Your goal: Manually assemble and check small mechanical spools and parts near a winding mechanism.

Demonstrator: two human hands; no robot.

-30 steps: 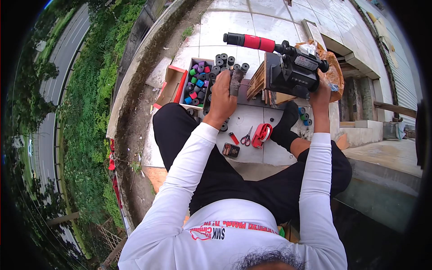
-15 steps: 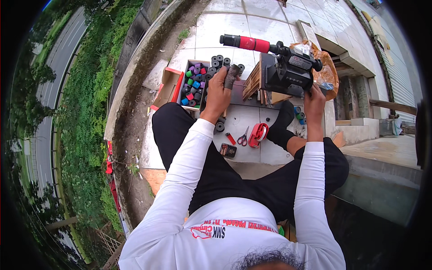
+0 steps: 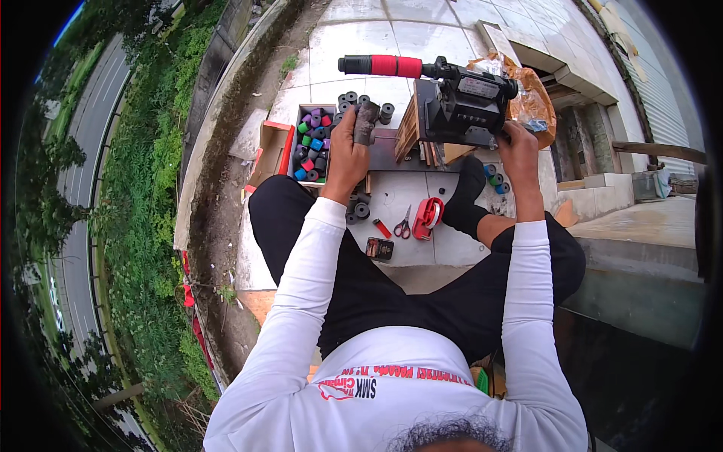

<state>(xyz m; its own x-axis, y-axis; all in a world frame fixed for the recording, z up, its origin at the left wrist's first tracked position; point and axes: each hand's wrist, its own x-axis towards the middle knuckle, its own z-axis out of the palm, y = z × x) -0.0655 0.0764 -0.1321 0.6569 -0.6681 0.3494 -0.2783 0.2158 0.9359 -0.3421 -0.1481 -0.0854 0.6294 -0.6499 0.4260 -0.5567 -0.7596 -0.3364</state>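
A black electric motor machine (image 3: 467, 109) stands on a wooden support, its shaft pointing left. On that shaft sits a long cylinder, red (image 3: 397, 66) in the middle with a black outer end (image 3: 354, 65). My left hand (image 3: 346, 157) is closed round a dark, worn, grey-brown piece (image 3: 366, 123) with a rough surface, below the cylinder and apart from it. At the machine's lower right edge is my right hand (image 3: 520, 151), its fingers curled against the underside. What those fingertips grip is hidden by the machine.
Left of the machine are a box of small coloured rolls (image 3: 331, 109), an open red-edged box (image 3: 271, 154) and several black rolls (image 3: 386, 113). Nearer lie scissors (image 3: 404, 226), a red lighter (image 3: 382, 228), a red tape dispenser (image 3: 428, 218) and a small dark box (image 3: 379, 248). An orange bag (image 3: 538, 105) sits behind.
The view has shifted, so the machine and both hands appear farther left and slightly higher. Both hands keep nearly the same places relative to the machine.
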